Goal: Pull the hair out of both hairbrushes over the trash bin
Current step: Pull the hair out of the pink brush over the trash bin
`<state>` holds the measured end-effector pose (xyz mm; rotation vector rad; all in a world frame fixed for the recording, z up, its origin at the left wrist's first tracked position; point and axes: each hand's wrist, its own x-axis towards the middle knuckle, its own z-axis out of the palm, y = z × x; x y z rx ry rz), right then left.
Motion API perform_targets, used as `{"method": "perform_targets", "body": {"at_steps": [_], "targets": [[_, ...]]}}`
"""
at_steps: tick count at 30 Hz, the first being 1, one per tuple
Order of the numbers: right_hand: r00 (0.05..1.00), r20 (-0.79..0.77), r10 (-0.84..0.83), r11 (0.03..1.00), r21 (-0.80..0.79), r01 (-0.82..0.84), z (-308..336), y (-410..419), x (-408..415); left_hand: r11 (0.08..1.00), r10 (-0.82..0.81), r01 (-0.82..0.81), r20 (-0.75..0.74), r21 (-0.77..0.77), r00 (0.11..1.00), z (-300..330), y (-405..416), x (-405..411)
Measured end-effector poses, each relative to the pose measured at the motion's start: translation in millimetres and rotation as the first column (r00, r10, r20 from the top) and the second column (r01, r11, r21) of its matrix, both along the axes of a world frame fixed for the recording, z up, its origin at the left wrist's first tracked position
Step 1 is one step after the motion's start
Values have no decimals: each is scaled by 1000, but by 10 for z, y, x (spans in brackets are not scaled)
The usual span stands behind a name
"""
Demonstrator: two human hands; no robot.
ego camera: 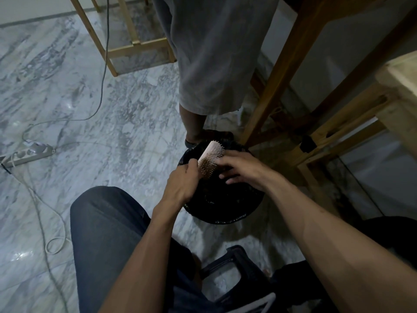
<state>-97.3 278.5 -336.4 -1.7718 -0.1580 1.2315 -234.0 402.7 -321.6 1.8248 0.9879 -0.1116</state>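
Observation:
A pale pink hairbrush with metal bristles is held over the black-lined trash bin on the floor. My left hand is closed around its handle, with the head pointing away from me. My right hand lies against the bristle side, fingers spread and curled over the bin. Whether any hair sits between those fingers is too dark to tell. Only one brush is in sight.
Another person in a grey garment stands just behind the bin. Wooden furniture legs rise to the right. A power strip and cables lie on the marble floor at left. A black stool sits between my knees.

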Motion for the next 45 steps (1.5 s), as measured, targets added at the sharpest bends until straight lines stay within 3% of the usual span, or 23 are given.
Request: {"method": "perform_targets", "body": {"at_steps": [3,6,10,14,17,20,23,25,29,32,39,45], "targets": [[993,98,-69,998,6,69,-60,39,-2,980,-85,84,6,-183,996,90,18,-28],[963,210,-168,985,2,172,-111,-8,98,973,-187,184,-11,-138,982,57,91,-71],[894,256,-368,924,-6,382,-150,-101,255,974,-158,154,-12,-163,987,-6,120,-72],[774,260,-577,795,-40,606,-194,-279,403,999,1,-3,-55,-44,998,-57,273,-101],[856,154,-493,863,-38,504,-292,-387,393,999,20,-21,-29,-33,999,-21,330,-83],[971,70,-228,967,-105,234,-259,-357,256,997,2,-1,9,-82,1000,0,259,-46],[996,88,23,971,-240,-1,-114,-229,140,997,-57,58,11,-55,998,-29,203,-41],[992,88,94,971,-230,-71,-7,-118,84,994,-93,95,30,-47,995,-46,186,-34],[998,62,-32,999,36,30,26,33,63,986,-145,153,109,-70,983,-63,150,-2],[999,17,-42,990,138,39,16,49,56,981,-190,193,144,-11,971,-48,142,-9],[935,105,-338,934,161,319,-145,-132,118,983,-174,170,56,74,983,-107,179,-50],[887,243,-393,914,-2,405,-236,-326,185,994,-54,66,136,-87,989,-90,194,-9]]}}
